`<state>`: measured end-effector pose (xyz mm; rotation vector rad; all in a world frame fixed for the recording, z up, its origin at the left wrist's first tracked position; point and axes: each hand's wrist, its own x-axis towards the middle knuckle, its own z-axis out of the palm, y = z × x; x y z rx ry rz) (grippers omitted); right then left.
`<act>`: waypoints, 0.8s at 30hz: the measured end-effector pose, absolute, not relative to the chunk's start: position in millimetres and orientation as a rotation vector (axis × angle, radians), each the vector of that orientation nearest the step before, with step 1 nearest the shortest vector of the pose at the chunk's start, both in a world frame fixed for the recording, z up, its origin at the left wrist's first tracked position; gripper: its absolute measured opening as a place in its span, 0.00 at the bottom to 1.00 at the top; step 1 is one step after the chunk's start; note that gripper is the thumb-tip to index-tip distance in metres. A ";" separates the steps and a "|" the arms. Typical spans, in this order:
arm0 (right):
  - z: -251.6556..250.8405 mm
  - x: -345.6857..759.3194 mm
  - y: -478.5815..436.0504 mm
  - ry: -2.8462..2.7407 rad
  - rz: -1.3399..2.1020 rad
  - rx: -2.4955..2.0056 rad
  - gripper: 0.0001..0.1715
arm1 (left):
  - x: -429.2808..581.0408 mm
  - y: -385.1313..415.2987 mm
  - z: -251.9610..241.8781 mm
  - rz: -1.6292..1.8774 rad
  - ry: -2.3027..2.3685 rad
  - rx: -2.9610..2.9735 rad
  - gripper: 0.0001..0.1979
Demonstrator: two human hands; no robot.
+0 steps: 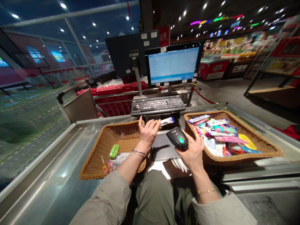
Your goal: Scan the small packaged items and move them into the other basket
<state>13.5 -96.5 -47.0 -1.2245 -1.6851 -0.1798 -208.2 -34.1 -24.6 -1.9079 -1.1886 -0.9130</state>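
My left hand [149, 132] is above the inner edge of the left wicker basket [90, 159]. Its fingertips pinch the end of a slim white-and-blue packet [167, 121], which points to the right below the keyboard. In my right hand [193, 150] is a black barcode scanner [177, 138] with a green light on top, its head turned toward the packet. Lying in the left basket are a green item [114, 151], some white packets and wrapped lollipops [109, 166]. Beside my right hand, the right wicker basket [269, 150] holds many colourful packaged goods [220, 131].
Behind the baskets, a black keyboard [158, 104] stands under a lit monitor [173, 64], with a second screen [124, 53] turned away. A metal counter [63, 162] runs along the left. Shopping carts [114, 106] stand beyond.
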 end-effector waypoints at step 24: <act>-35.7 92.8 -98.7 -1.128 -0.186 -1.591 0.40 | -145.1 -27.2 19.0 -0.927 -1.225 -2.066 0.14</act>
